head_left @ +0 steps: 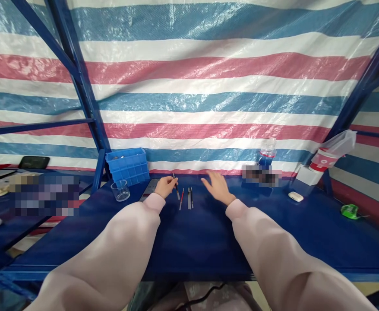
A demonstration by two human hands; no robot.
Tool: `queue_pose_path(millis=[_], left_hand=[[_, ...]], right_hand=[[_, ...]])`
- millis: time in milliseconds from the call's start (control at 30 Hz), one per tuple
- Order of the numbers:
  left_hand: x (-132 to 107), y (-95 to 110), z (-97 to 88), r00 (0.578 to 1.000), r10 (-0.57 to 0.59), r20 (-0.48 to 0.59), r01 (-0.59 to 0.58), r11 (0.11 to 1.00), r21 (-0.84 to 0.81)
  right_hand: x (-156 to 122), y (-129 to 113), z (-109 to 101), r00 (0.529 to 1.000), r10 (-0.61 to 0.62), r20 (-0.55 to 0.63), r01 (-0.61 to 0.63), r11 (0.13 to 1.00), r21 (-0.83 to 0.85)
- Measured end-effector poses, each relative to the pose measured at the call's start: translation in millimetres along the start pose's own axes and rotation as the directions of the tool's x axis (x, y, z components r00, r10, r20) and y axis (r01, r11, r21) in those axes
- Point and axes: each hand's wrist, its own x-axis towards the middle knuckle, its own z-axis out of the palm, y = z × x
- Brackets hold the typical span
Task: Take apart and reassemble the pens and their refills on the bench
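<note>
Surface: a smooth dark blue surface (196,246), held in blue steel framing (79,82), with a striped blue, white and red plastic tarp (189,103) hanging behind it.
Left hand: curled, its fingers pinching a slim dark pen (176,190).
Right hand (218,186): open and empty, fingers spread, well right of the dark pen.
Left hand's position: the left hand (166,186) is just left of the dark pen.
Dark pen: held near the middle of the surface's far edge, tilted, its long axis running from upper left to lower right.
Just right of the dark pen: a thin red-and-white pen (181,199) and two narrow gray pens (189,198), lying side by side.
Left of the dark pen: a clear plastic cup (120,191) and a blue plastic compartment box (127,166).
Right of the dark pen, well apart: a clear plastic bottle (267,152) and a white earbud case (295,196).
Sleeves: soft pale pink sleeves (153,203) cover both forearms.
</note>
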Motion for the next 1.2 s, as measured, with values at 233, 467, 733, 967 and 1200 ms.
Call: queue_pose_path(millis=[233,467,733,967,1200], left_hand=[[1,-13,-3.9,0.968,-0.216,0.129,0.135,0.879,0.457],[6,-9,5.2,0.961,-0.244,0.130,0.130,0.814,0.566],[6,-13,8.0,0.964,-0.246,0.103,0.134,0.780,0.612],[7,-18,10.4,0.973,-0.208,0.096,0.097,0.755,0.648],[3,-17,10.8,0.974,-0.208,0.093,0.105,0.774,0.625]], right_hand=[[2,90,20,0.803,0.591,-0.078,-0.583,0.752,-0.307],[1,117,32,0.695,0.706,-0.135,-0.710,0.645,-0.284],[1,126,31,0.671,0.740,-0.034,-0.718,0.639,-0.277],[-2,125,31,0.701,0.712,-0.043,-0.689,0.661,-0.296],[-3,127,30,0.715,0.699,-0.014,-0.672,0.683,-0.286]])
